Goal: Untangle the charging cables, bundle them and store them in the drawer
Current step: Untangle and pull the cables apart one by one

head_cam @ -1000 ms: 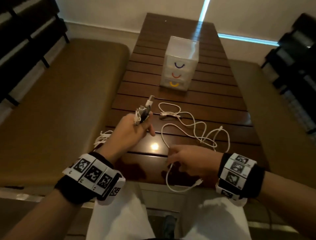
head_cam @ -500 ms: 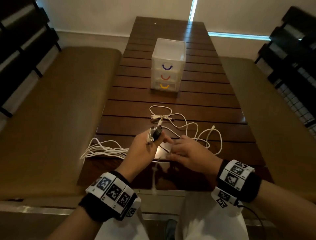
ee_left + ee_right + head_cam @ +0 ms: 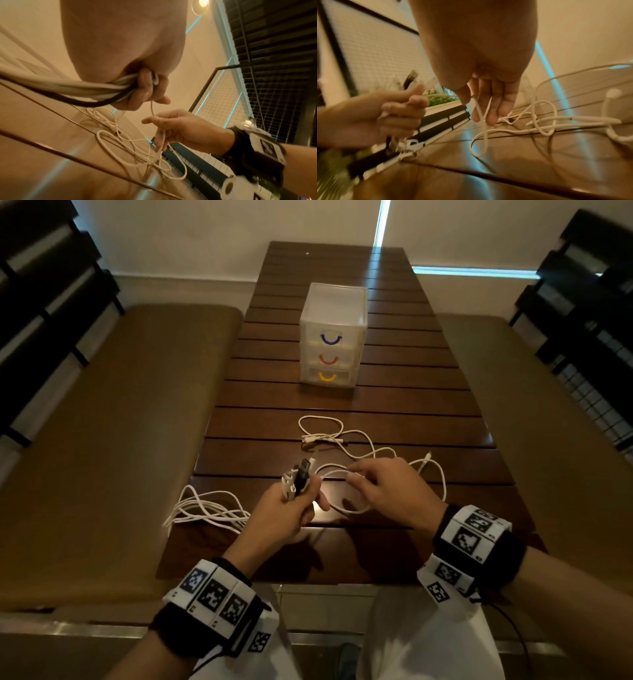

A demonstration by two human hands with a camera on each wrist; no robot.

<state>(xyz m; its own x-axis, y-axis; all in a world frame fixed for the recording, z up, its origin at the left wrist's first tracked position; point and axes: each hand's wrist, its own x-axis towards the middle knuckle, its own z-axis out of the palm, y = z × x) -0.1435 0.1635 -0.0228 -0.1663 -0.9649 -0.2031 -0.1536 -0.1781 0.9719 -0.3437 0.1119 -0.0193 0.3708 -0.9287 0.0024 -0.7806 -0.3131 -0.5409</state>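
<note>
both busy, left hand [image 3: 284, 517] fisting cable plugs [image 3: 297, 478] (upright), right hand [image 3: 394, 491] pinching white cable [image 3: 356, 510]

A long counter [image 3: 404, 419] made of dark brown wooden slats runs away toward a pale wall [image 3: 205, 231]. The wood is shiny and shows a bright spot of light. On each side of it sits a low brown padded bench, one on the left [image 3: 113, 440] and one on the right [image 3: 555, 440]. Dark slatted frames [image 3: 44, 289] stand behind the left bench, and more dark frames with wire mesh [image 3: 582, 313] stand behind the right one. A thin bright blue-white strip of light [image 3: 382, 220] runs down the wall. A round lamp [image 3: 203, 2] glows on the ceiling.
</note>
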